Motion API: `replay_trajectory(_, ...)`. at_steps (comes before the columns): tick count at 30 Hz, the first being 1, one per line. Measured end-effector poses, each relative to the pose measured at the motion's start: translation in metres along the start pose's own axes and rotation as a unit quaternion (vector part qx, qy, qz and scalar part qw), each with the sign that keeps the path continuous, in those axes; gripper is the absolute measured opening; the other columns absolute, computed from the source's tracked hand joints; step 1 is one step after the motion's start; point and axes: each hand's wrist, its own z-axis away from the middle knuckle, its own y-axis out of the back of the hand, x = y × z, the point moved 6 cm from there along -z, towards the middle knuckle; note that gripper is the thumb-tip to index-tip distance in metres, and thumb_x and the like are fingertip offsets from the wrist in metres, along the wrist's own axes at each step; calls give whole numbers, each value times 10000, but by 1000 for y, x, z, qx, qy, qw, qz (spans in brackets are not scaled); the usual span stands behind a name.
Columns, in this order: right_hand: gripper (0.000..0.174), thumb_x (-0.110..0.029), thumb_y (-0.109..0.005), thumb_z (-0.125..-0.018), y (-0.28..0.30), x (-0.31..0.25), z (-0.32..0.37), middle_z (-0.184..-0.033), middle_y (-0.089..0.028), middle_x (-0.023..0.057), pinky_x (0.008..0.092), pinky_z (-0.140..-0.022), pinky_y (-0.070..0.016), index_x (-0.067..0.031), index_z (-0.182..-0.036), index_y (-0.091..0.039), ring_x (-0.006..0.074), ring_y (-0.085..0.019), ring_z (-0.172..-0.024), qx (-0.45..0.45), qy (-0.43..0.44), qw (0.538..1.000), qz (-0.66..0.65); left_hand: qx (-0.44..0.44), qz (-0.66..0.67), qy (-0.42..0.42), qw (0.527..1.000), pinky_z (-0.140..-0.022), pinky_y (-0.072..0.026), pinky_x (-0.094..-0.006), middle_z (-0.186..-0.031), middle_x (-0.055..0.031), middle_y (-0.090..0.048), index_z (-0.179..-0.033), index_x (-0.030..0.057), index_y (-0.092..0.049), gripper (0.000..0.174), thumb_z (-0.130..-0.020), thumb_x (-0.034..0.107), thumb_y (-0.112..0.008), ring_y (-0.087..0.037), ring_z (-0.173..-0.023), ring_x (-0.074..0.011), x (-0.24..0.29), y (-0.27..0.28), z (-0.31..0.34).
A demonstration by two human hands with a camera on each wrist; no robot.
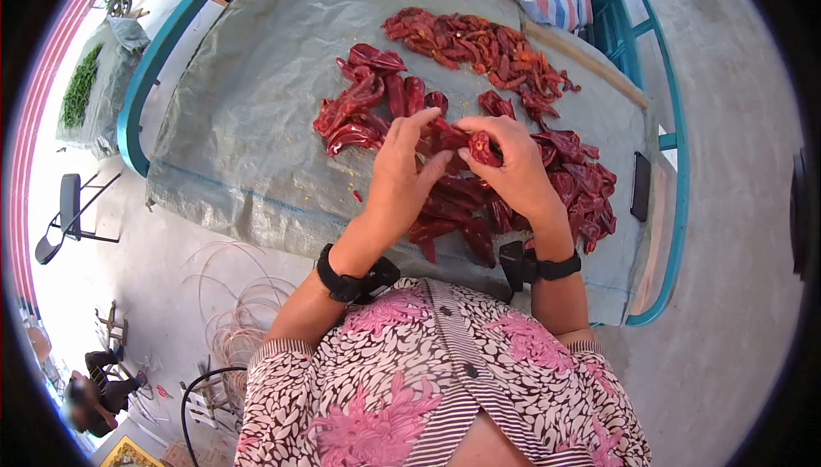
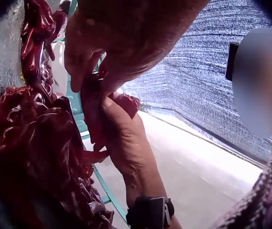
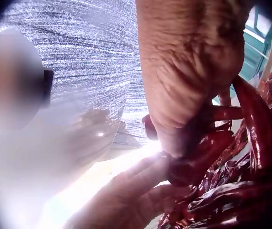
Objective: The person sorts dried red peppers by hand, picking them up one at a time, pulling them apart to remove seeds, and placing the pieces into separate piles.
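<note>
Over the sheet-covered bed, both hands hold dried red chili peppers. My right hand curls round a wrinkled dark red pepper, whose end shows between thumb and fingers. From the other side, my left hand pinches the red pepper flesh between thumb and forefinger. In the left wrist view the pepper hangs between the two hands, its upper part hidden by fingers. Right below the hands lies a heap of glossy whole peppers. More peppers lie in a loose pile left of the hands.
A pile of smaller, orange-red pieces lies at the far side. Further peppers heap up at the right, near a black phone-like slab. A teal metal frame borders the grey sheet. A folding chair stands left.
</note>
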Motion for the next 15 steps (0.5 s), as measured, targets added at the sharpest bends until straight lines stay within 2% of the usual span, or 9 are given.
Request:
replay_trajectory(3,401,-67,-803,-820,5,-3,2,-1125,-728,91,442,-1006,-481,-126,-1203,-702,329,-650,-1107,-12,30,997,68,12,-31,-4,999,-775,-540,-323,-1115,-91,-627,-1362,81,-616,509,-879,-12,-751,-660,-913,-193,1,6,2)
replay_trajectory(4,408,-50,-798,-815,8,2,3,-1130,-728,86,439,-1014,-474,-130,-1204,-700,325,-651,-1108,1,14,998,58,17,-51,-9,999,-767,-542,-323,-1119,-89,-629,-1351,81,-623,497,-880,-22,-744,-662,-898,-187,2,10,3)
replay_trajectory(6,426,-17,-790,-807,13,13,4,-1140,-729,77,432,-1031,-462,-140,-1204,-697,316,-651,-1109,26,-18,999,39,48,-91,-24,994,-762,-545,-327,-1128,-89,-631,-1335,81,-634,480,-880,-36,-734,-664,-908,-187,-4,21,3)
replay_trajectory(7,449,19,-778,-795,17,14,4,-1150,-731,77,434,-1039,-454,-143,-1206,-694,307,-654,-1108,31,-1,997,72,64,-111,-32,991,-759,-547,-329,-1132,-90,-633,-1326,81,-640,472,-879,-43,-729,-665,-913,-187,-6,27,2)
replay_trajectory(10,445,10,-771,-801,23,11,3,-1162,-730,84,445,-1032,-460,-142,-1211,-692,311,-660,-1101,37,-4,993,113,113,-134,1,984,-744,-554,-325,-1141,-97,-641,-1328,86,-641,473,-883,-55,-718,-672,-947,-196,-14,44,-1)
replay_trajectory(11,440,4,-768,-804,23,9,1,-1161,-730,86,445,-1027,-466,-143,-1211,-692,312,-661,-1101,34,-7,994,103,155,-183,-35,970,-830,-548,-346,-1147,-106,-652,-1328,101,-646,493,-862,-3,-767,-675,-999,-227,-13,49,-1)
replay_trajectory(13,429,-8,-764,-810,19,2,-1,-1161,-728,89,443,-1016,-478,-145,-1211,-692,312,-665,-1102,27,-15,996,85,170,-299,-112,932,-896,-523,-366,-1162,-105,-653,-1336,115,-644,523,-842,49,-800,-670,-1022,-250,16,48,-4)
replay_trajectory(15,414,-21,-761,-818,8,-6,-2,-1152,-731,84,443,-1000,-490,-148,-1206,-693,318,-671,-1092,24,12,998,60,126,-340,-157,918,-944,-497,-378,-1188,-94,-662,-1323,121,-652,518,-831,98,-815,-657,-1065,-267,31,34,-3)
